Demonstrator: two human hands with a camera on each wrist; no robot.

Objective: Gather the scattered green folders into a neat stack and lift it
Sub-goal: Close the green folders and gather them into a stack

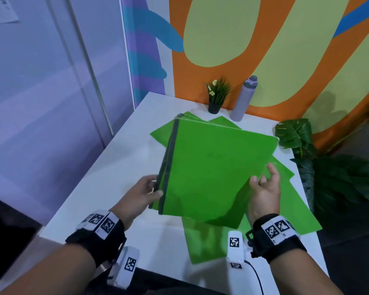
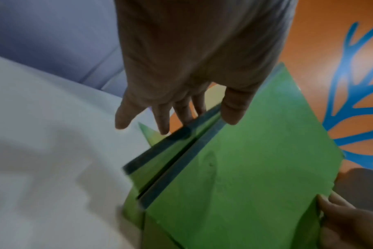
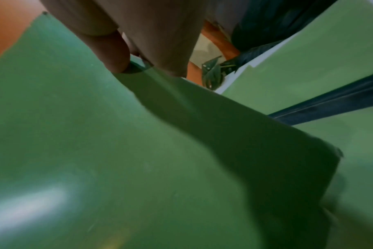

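Head view: a few thin, flat, matte green rectangular folders with dark spine strips [image 1: 211,167], held tilted above the smooth white table [image 1: 107,171], long axis running from near the body toward the far wall, dark spines on the left side, far corners fanned and not aligned. Left hand [image 1: 141,192] clamped on the spine edge, thumb on top, fingers under and mostly hidden. Right hand [image 1: 264,188] at the opposite near edge, thumb on the top sheet, other fingers behind the folders or loosely spread; grip seen better in the right wrist view, thumb [image 3: 111,52] pressing the bending green edge. More flat green folders lying loose on the table [image 1: 205,243] beneath, partly covered by the held ones, exact count hard to tell. Behind: small potted plant in a dark pot [image 1: 216,96], grey cylindrical bottle [image 1: 243,99], broad dark leafy plant [image 1: 296,135] at the right, partly cut off. Left wrist view blurred
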